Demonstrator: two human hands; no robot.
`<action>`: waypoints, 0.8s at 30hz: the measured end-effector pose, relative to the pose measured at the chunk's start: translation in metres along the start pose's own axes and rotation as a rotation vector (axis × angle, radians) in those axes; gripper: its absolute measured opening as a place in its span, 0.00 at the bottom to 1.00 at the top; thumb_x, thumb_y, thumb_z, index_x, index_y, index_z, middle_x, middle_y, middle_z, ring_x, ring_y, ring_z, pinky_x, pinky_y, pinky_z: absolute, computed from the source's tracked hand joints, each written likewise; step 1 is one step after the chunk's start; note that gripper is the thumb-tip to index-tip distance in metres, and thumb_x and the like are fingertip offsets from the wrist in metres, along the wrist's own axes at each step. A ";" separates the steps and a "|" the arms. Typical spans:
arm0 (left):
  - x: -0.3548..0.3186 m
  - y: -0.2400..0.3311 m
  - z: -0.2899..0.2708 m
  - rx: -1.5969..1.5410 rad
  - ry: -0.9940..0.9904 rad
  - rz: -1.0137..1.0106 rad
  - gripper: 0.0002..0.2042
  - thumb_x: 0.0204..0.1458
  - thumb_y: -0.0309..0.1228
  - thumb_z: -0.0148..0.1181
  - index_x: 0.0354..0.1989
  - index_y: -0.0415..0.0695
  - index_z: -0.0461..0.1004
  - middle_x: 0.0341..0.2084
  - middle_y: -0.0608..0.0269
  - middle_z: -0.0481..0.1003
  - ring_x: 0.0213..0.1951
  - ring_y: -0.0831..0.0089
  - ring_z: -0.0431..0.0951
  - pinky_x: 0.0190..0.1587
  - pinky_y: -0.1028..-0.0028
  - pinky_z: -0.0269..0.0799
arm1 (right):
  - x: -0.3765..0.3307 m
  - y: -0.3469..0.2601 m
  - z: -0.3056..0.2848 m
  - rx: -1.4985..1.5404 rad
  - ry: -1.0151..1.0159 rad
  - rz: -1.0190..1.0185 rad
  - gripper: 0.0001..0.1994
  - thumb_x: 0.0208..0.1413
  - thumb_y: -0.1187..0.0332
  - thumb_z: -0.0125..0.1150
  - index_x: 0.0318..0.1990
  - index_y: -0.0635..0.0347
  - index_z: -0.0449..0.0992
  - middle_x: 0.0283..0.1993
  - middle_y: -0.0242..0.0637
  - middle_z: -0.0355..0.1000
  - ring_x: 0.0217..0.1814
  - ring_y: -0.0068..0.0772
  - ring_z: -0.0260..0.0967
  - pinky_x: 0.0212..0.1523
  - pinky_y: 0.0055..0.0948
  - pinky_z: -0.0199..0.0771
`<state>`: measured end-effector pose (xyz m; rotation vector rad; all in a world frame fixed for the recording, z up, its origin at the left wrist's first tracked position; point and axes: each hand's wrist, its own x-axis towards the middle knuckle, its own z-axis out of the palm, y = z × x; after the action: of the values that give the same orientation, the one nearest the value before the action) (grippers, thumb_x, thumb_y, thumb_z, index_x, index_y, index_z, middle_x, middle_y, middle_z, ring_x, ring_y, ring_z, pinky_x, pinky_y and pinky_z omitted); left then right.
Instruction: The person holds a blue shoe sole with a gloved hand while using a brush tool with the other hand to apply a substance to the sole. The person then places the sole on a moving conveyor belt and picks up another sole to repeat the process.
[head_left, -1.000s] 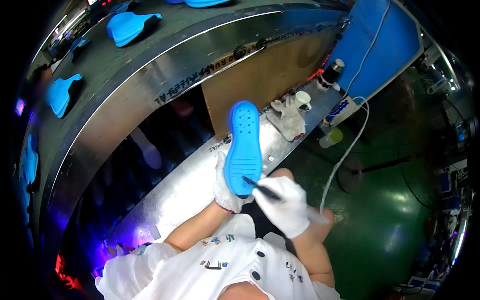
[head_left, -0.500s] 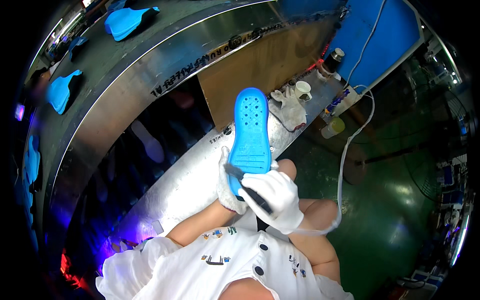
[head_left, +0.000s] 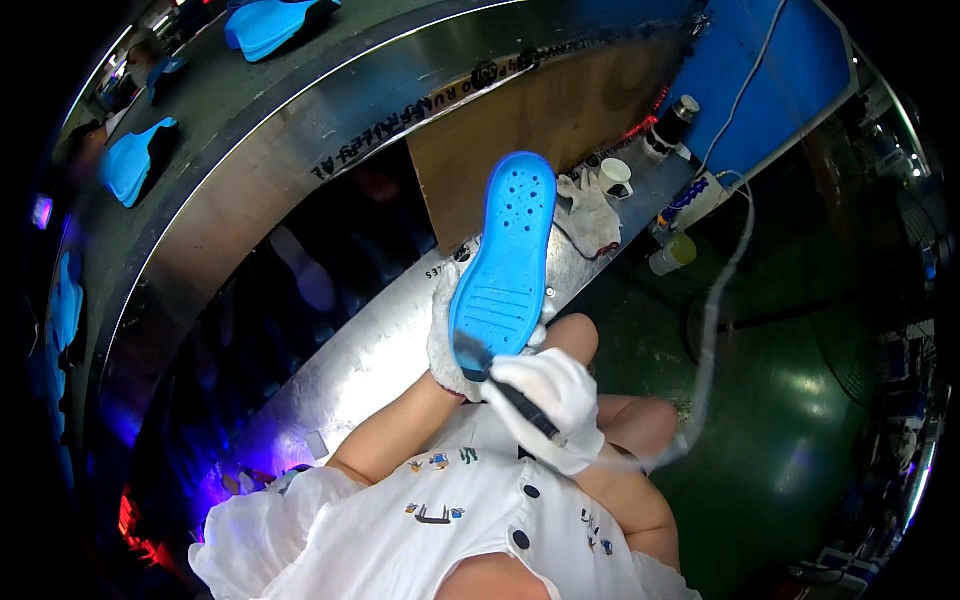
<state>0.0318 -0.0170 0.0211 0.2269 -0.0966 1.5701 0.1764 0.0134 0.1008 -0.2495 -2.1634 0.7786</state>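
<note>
A bright blue shoe sole (head_left: 510, 255) stands tilted up before me, its face with small holes and cross grooves turned toward me. My left hand (head_left: 442, 330), in a whitish knit glove, is closed around its lower end from behind, with fingertips showing at the right edge. In my white-gloved right hand (head_left: 560, 400) is a brush (head_left: 524, 408) with a slim black handle. Its dark bristles touch or hover just over the sole's lower left part; I cannot tell which. A pale hose (head_left: 708, 370) runs up from beside my right wrist.
Blue shoe soles (head_left: 135, 165) lie on a dark belt (head_left: 215, 95) at the left, behind a metal side wall. On the metal ledge (head_left: 345, 375) are a cardboard sheet (head_left: 450, 185), spare gloves (head_left: 592, 222), a white cup (head_left: 615, 175) and a thermos (head_left: 675, 120). A yellow-lidded jar (head_left: 674, 254) stands right of them.
The sole has moved slightly up and right and leans more to the right. The brush has shifted a little lower on it, with its handle pointing down more toward the right.
</note>
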 end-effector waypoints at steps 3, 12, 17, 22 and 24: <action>-0.003 -0.002 0.005 -0.048 0.150 0.081 0.40 0.57 0.64 0.43 0.60 0.34 0.64 0.47 0.36 0.73 0.43 0.48 0.79 0.44 0.58 0.80 | 0.002 0.017 0.000 0.032 0.099 0.104 0.14 0.40 0.78 0.72 0.37 0.61 0.79 0.32 0.39 0.77 0.30 0.40 0.73 0.33 0.33 0.74; -0.006 0.027 0.009 0.065 0.122 -0.100 0.40 0.57 0.63 0.45 0.67 0.42 0.58 0.48 0.37 0.74 0.41 0.44 0.80 0.36 0.55 0.81 | -0.002 0.026 -0.007 0.271 0.102 0.346 0.11 0.46 0.76 0.72 0.37 0.59 0.79 0.34 0.39 0.75 0.34 0.39 0.76 0.36 0.32 0.76; 0.001 0.049 0.017 0.246 0.328 -0.231 0.42 0.55 0.63 0.49 0.68 0.40 0.57 0.59 0.43 0.68 0.53 0.45 0.74 0.59 0.51 0.70 | 0.010 0.008 -0.015 0.128 -0.231 0.059 0.09 0.47 0.71 0.71 0.37 0.59 0.79 0.37 0.37 0.78 0.35 0.40 0.77 0.37 0.32 0.78; 0.014 0.080 0.020 0.422 0.211 -0.406 0.35 0.54 0.49 0.59 0.64 0.35 0.63 0.58 0.40 0.69 0.54 0.50 0.76 0.57 0.56 0.73 | 0.014 0.008 -0.015 0.069 -0.321 0.035 0.08 0.49 0.74 0.69 0.38 0.60 0.79 0.39 0.40 0.78 0.37 0.40 0.77 0.39 0.33 0.78; 0.012 0.075 0.034 0.755 0.310 -0.262 0.33 0.52 0.47 0.62 0.59 0.33 0.69 0.52 0.39 0.73 0.50 0.52 0.78 0.54 0.57 0.76 | 0.016 -0.002 -0.015 0.087 -0.364 0.094 0.08 0.48 0.75 0.69 0.38 0.61 0.79 0.40 0.41 0.78 0.38 0.39 0.78 0.41 0.31 0.78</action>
<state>-0.0400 -0.0134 0.0633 0.5547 0.7516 1.3016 0.1774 0.0250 0.1188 -0.1753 -2.4631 1.0350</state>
